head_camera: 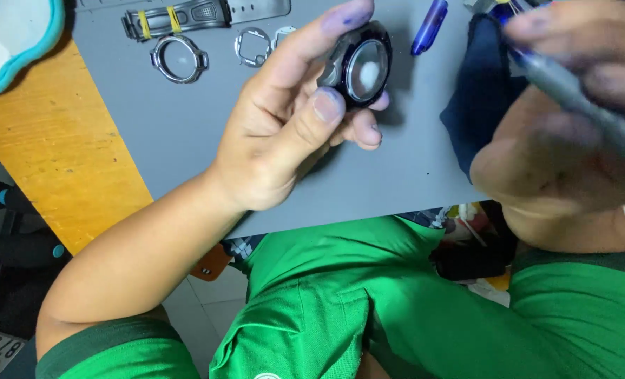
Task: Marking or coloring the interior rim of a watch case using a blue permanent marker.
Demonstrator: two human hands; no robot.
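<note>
Watch case (360,64): glossy black plastic body, smooth, with a round clear crystal that catches a pale reflection; held in the left hand (284,126).
Work mat (186,133): matt grey sheet, smooth and even, with no sheen.
Surface (60,161): yellow-orange wood, grain visible, lightly worn, dull finish.
Bezel ring (179,59): bright polished metal around a clear lens.
Second ring (253,46): silvery metal, shiny.
Strap (175,19): dark matt plastic or rubber, ribbed, with two yellow bands.
Pen cap (429,27): translucent blue plastic, glossy.
Cloth (477,98): dark navy fabric, soft, matt.
Tool (579,98) in the right hand (565,126): smooth grey barrel, blurred, material uncertain.
Shirt (369,302): green woven cloth, slight sheen.
</note>
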